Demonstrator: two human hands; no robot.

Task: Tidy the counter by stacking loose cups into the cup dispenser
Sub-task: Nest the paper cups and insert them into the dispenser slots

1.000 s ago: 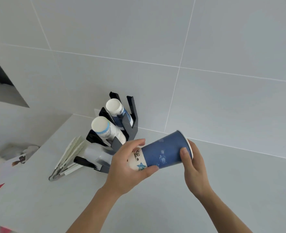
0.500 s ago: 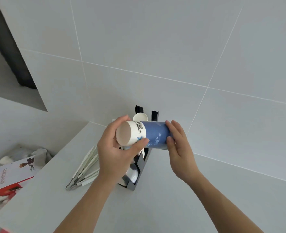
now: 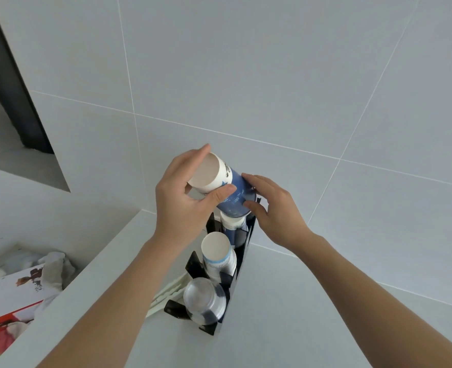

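We see two bare forearms reaching up from the bottom edge over a pale grey bench. Nearest us on it stands one black dispenser with three slots in a row running away from us. The near slot holds a clear cup stack, the middle slot a white-bottomed stack, and the far slot a third stack, of which only the white top shows. How many cups sit in each stack we cannot tell.

Just left of the dispenser, some pale flat utensils lie on the bench; their number is unclear. Further left, below the bench edge, we see one red and white box among crumpled white things.

Above the far slot, one blue cup is held upside down and tilted, its white base toward us and its open mouth right over the third stack. Our left hand grasps it near the base, thumb on the near side and fingers round the back. Our right hand holds the rim end, thumb and fingertips touching the blue wall.

Behind everything rises a grey tiled wall, with one dark recess at the far left.
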